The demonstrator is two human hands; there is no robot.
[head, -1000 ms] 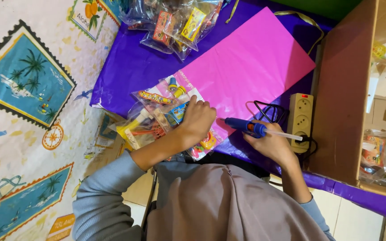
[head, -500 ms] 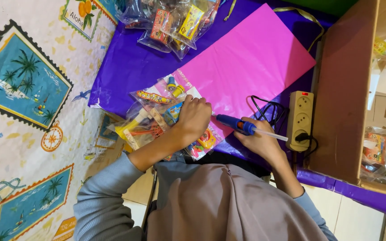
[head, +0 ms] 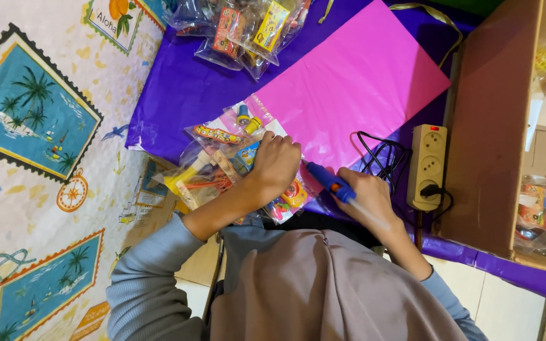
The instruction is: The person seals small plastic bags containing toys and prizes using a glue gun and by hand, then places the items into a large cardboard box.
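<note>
My left hand [head: 275, 165] presses down on a clear plastic packet of small colourful toys [head: 225, 165] at the near edge of a pink sheet [head: 355, 82]. My right hand [head: 366, 199] grips a blue glue gun [head: 327, 180], its nozzle pointing left and touching the pink sheet right beside my left fingers. The sheet lies on a purple plastic cover [head: 184, 88]. A glue stick pokes out of the gun's back across my right wrist.
More clear toy packets [head: 241, 28] lie at the far edge. A beige power strip [head: 427, 165] with a black cable [head: 380, 155] sits right of my hand. A brown cardboard box [head: 494, 120] stands at the right. A patterned mat [head: 39, 139] covers the left.
My right hand has brought the glue gun leftward until its tip meets the pink sheet beside my left hand. My left hand stays on the toy packet.
</note>
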